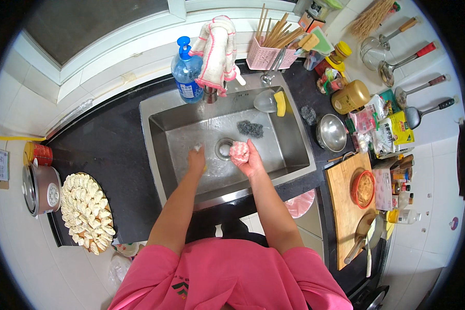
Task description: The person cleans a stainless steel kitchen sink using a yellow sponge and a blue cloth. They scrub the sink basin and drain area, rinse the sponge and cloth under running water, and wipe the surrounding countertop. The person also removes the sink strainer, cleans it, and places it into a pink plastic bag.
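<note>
My right hand [252,161] is closed around a crumpled pink-and-white cloth [239,151] above the stainless steel sink [224,199]. My left hand [196,159] is low in the basin, left of the drain [224,148]. Something whitish, perhaps splashing water, is at its fingertips, and a bit of yellow shows beside it; its grip is not clear. Water seems to run from the faucet [210,95], partly hidden under a hanging white towel with pink edging [217,50]. A grey steel wool scourer [250,129] lies in the basin behind the cloth.
A yellow sponge [280,104] is at the sink's back right corner. A blue pump bottle [186,75] stands behind the sink. Dumplings [86,211] cover a round tray at left, beside a rice cooker [42,190]. At right are a metal bowl [331,133] and cutting board [339,217].
</note>
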Demonstrator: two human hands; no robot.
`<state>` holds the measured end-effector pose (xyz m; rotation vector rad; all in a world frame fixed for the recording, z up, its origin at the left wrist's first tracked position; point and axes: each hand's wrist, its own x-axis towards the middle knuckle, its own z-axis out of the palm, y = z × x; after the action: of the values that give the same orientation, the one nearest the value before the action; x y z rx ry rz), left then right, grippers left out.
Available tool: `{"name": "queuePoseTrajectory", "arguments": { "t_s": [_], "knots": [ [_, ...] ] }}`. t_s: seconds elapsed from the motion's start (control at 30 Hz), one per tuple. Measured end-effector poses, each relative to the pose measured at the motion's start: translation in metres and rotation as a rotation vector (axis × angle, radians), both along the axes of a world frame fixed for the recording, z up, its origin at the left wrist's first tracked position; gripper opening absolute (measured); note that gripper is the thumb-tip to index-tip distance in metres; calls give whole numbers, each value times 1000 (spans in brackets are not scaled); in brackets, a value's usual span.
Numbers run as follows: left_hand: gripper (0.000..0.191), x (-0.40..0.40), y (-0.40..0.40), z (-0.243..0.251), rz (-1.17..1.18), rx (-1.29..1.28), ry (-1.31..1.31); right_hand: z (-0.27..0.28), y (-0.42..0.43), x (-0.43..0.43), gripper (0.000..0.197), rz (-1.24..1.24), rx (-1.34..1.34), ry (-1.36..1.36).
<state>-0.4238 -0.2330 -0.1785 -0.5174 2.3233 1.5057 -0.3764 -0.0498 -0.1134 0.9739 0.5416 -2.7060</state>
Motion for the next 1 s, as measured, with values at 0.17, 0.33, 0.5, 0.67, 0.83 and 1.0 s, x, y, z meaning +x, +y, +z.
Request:
{"name": "queuePoseTrajectory", "arguments": {
  "t_s": [0.17, 0.33, 0.5, 0.67, 0.83, 1.0],
  "knots": [
    [60, 18, -2, 16, -376, -152, -101, -22, -3, -4, 40, -2, -57, 53],
    [46, 21, 63, 68, -166, 713, -201, -26, -37, -17, 31, -121, 318, -38],
    [39, 15, 71, 5, -408, 247, 535, -28, -56, -20, 26, -134, 365, 168],
    [38, 5, 54, 103, -190, 483, -11, -33, -57, -36, 24, 43, 516, 28],
    [37, 9, 55, 49, -328, 216, 271, -21, -60, -39, 19, 70, 500, -66],
    [37, 6, 59, 40, -433, 95, 427, -85, -48, -54, 19, -25, 827, 225]
  ]
}}
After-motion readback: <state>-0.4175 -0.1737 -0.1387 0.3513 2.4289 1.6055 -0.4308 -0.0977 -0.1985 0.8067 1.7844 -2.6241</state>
